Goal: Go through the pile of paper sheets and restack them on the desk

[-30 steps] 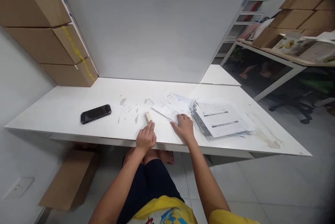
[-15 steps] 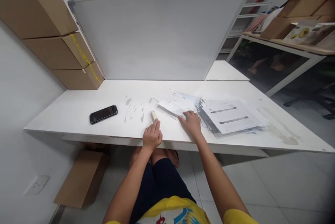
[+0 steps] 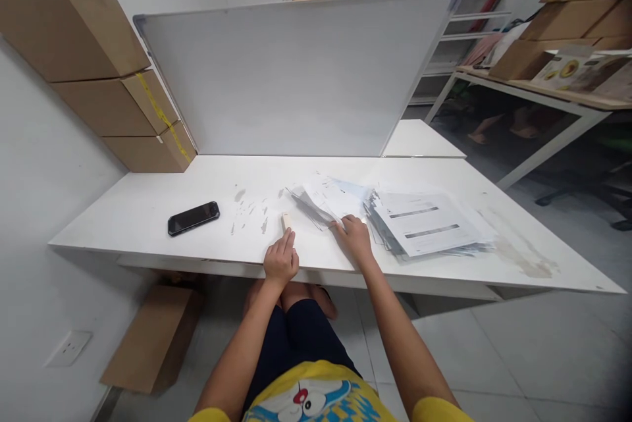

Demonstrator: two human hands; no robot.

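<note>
My left hand (image 3: 281, 259) is closed around a slim cream-coloured bar (image 3: 285, 220), whose far end points away from me over the table; its near end is hidden in the fingers. To the right, my right hand (image 3: 353, 239) pinches the near corner of a sheet of paper (image 3: 320, 199), which bends up off the papers beneath it. Beside that hand, on its right, lies a thick, uneven stack of printed papers (image 3: 429, 221), its top sheet marked with two dark bands.
A black phone (image 3: 193, 218) lies on the white table (image 3: 143, 211), left of some grey smudges. Behind stands a whiteboard (image 3: 296, 79), with stacked cardboard boxes (image 3: 118, 106) at its left. Another table (image 3: 538, 89) with boxes stands at the right, a person's feet beneath it.
The sheet's near edge has risen and curled in my right hand, which has shifted slightly left. My left hand keeps its grip on the bar. The view has tilted up a little.
</note>
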